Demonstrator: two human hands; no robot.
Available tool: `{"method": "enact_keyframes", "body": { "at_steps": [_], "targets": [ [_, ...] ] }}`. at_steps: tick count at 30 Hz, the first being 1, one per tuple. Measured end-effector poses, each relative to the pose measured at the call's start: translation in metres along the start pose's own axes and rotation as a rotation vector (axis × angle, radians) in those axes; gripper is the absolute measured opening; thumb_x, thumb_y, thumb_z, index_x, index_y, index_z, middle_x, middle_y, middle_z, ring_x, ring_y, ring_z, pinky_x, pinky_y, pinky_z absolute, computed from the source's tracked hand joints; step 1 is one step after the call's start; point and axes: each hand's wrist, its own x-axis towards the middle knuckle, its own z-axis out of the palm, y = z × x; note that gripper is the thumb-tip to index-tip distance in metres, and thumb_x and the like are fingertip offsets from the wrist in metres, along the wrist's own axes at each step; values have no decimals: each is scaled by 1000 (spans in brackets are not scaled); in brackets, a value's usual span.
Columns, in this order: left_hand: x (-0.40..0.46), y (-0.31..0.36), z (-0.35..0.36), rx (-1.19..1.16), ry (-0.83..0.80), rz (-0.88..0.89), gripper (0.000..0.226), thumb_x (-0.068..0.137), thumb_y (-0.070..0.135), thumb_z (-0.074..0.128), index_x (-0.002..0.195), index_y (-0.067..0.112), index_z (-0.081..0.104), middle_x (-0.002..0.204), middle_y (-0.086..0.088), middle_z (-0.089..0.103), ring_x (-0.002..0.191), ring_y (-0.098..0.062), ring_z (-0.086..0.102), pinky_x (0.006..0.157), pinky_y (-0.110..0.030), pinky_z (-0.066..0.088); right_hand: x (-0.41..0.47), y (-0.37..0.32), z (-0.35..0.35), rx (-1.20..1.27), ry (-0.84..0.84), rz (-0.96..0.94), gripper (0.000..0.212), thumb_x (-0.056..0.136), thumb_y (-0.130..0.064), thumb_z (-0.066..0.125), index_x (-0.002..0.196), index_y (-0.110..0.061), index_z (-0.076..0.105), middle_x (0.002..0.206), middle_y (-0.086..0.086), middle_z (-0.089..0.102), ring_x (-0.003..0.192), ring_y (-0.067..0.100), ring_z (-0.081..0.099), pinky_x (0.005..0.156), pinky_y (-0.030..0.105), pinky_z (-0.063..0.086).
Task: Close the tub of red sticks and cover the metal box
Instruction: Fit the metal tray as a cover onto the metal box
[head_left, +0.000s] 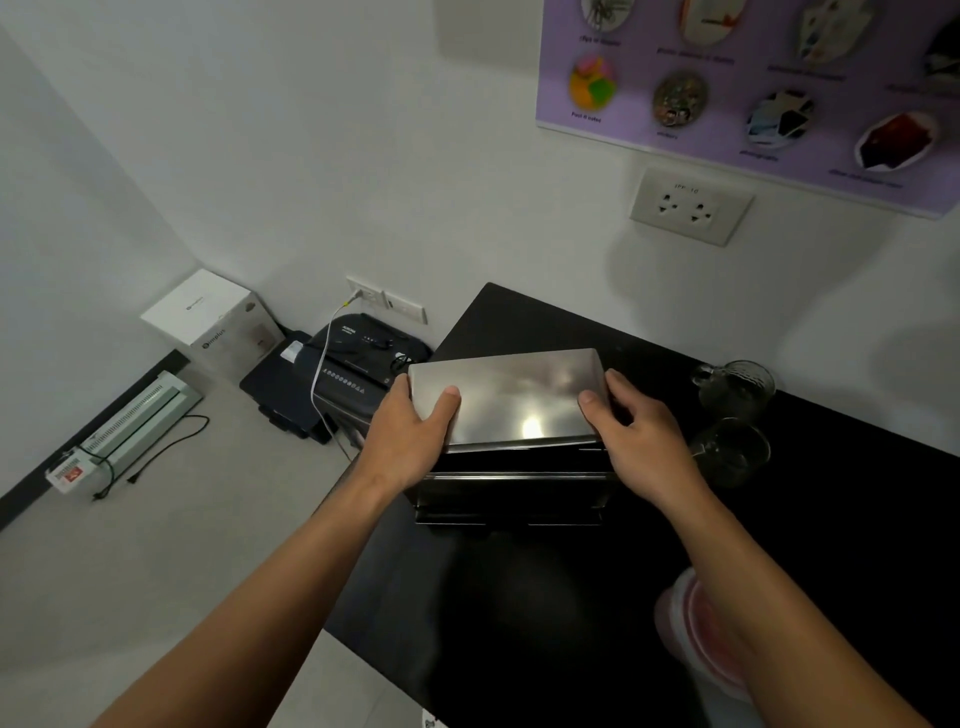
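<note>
In the middle of the frame, both hands hold a shiny metal lid (511, 397) by its two short ends. The left hand (410, 439) grips the left end, its thumb lying on the top surface and the other fingers hidden behind the edge. The right hand (641, 441) grips the right end in the same manner, thumb on top. The lid sits level over the dark metal box (511, 491), which stands on a black countertop (545, 597); I cannot tell whether the lid is fully seated.

At the lower right, partly behind the right forearm, lies the tub of red sticks (685, 634), with a translucent lid over reddish contents. Two clear glasses (735, 387) stand right of the box. At the left, on the floor, are a black paper shredder (348, 374), a white carton (213, 317) and a laminator (140, 410).
</note>
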Motion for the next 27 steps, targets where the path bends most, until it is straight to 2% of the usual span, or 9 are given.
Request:
{"method": "enact_keyframes", "body": {
  "at_steps": [3,6,8,11,15,19,22,25,27],
  "targets": [
    [1,0,0,6,-6,9,58,100,54,60,148,23,52,123,15,60,109,-10,58,84,-22,42,0,1,0,-3,-1,-1,58,100,-44,63,150,-18,52,105,-42,53,96,-34,52,69,-13,32],
    [1,-1,-1,21,-11,24,60,100,54,61,149,22,51,123,15,59,109,-10,58,89,-25,42,-2,2,-1,5,-1,-28,60,100,-44,63,152,-16,50,133,-29,59,126,-9,51,91,-3,31],
    [-2,-3,-1,27,-10,37,60,100,54,61,150,22,50,123,17,58,108,-8,58,84,-20,43,-6,4,-1,15,-1,-46,56,101,-41,63,149,-16,53,132,-20,59,111,-24,50,84,-8,32],
    [-6,-6,-2,35,-14,45,59,100,55,60,149,24,50,117,22,58,99,1,59,75,-7,38,-10,10,0,29,-5,-56,49,101,-36,64,144,-12,59,100,-33,60,90,-42,47,70,-12,32],
    [-9,-6,-4,42,-24,54,57,100,56,59,147,25,50,109,29,55,92,11,55,75,-7,38,-13,13,-1,30,-21,-71,58,102,-40,63,153,-15,49,119,-27,50,90,-47,38,72,-15,29],
    [-14,-6,-5,53,-16,73,57,99,56,59,147,27,50,115,25,58,92,16,54,74,-5,37,-20,14,-3,-7,-17,-82,60,102,-42,62,155,-18,47,134,-24,48,110,-33,43,80,-13,28],
    [-20,-6,-4,41,6,81,55,99,54,61,146,29,50,111,31,58,91,21,55,67,1,41,-27,13,-5,-13,-34,-81,61,102,-43,61,156,-20,45,151,-17,52,136,-10,46,104,6,31],
    [-24,-5,-4,46,7,97,54,99,54,61,147,29,49,113,31,59,93,20,56,69,0,40,-29,15,-5,-20,-40,-97,59,102,-40,62,155,-18,47,130,-34,56,119,-28,46,88,-10,30],
    [-26,-4,-5,46,-5,106,57,99,53,61,148,28,48,123,21,61,97,11,59,76,-3,40,-28,15,-7,-39,-67,-99,64,101,-44,62,158,-20,42,150,-21,48,137,-10,39,99,-3,26]
  ]
}}
